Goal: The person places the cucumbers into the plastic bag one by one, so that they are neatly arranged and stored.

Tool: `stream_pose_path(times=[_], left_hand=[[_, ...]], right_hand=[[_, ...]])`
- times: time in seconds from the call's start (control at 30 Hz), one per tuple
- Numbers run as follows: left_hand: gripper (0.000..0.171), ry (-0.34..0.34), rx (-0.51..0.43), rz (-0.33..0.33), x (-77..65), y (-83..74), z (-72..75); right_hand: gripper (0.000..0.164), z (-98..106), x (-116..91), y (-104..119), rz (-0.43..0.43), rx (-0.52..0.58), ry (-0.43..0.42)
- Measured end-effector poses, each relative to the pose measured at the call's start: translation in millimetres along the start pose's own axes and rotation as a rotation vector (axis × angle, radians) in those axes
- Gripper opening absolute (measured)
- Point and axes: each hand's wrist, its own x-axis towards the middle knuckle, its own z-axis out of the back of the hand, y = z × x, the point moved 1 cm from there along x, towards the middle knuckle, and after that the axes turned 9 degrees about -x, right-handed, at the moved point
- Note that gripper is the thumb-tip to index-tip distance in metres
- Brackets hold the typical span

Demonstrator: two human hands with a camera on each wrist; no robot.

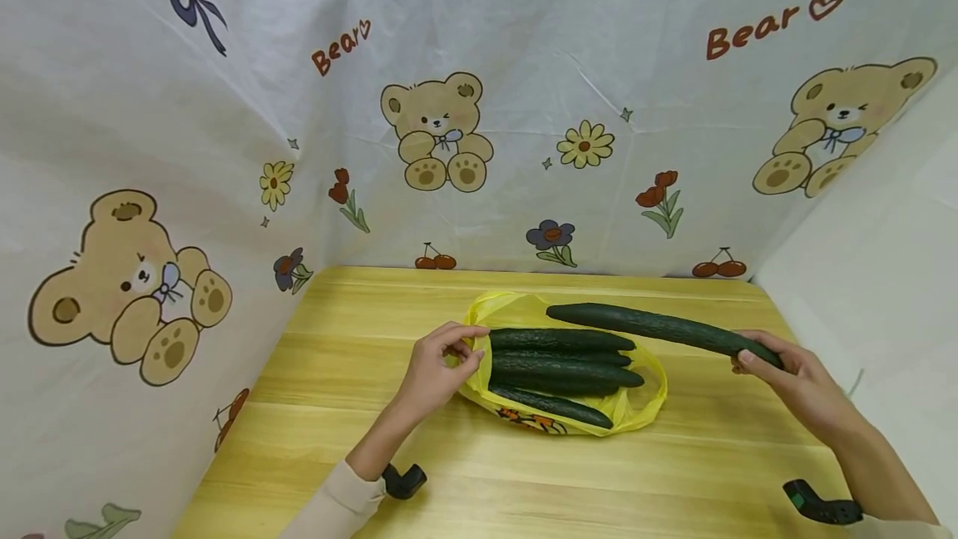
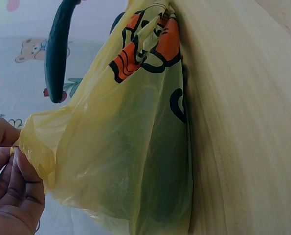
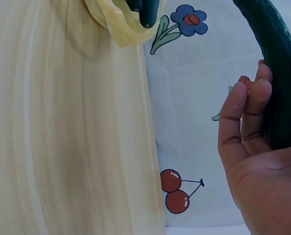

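Note:
A yellow plastic bag (image 1: pixel 647 406) lies on its side on the table, with several dark green cucumbers (image 1: pixel 557 373) side by side in it. The left hand (image 1: pixel 440 364) is at the bag's left side and pinches a gathered bit of its plastic between thumb and fingers, as the left wrist view shows up close. A long, slightly curved cucumber (image 1: pixel 644 323) is held in the right hand (image 1: pixel 797 377), gripped near its right end. Its far end points left, over the back of the bag. In the right wrist view, thumb and fingers stand on both sides of this cucumber (image 3: pixel 282 107).
The wooden-patterned table (image 1: pixel 569 481) ends at the back against a pale cloth (image 1: pixel 524 215) printed with bears and flowers. White wall (image 1: pixel 883 298) borders it on the right. A black wrist mount (image 1: pixel 404 481) sits under the left wrist, another (image 1: pixel 819 506) at the right.

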Motion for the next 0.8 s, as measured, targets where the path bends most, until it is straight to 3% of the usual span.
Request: stream_pose_path(times=[0.23,0.5,0.8], left_hand=[[0.031,0.000,-0.006,-0.006,-0.1,0.7,-0.7],[0.031,0.008,-0.013,-0.004,0.7,1.3,-1.0],[0.030,0.003,-0.018,-0.013,1.1,1.5,-1.1]], right_hand=[[0.040,-7,-2,-3,0.042,0.106,0.026],[0.036,-23,9,3,0.004,-0.002,0.047],[0.037,-47,32,14,-0.021,-0.042,0.115]])
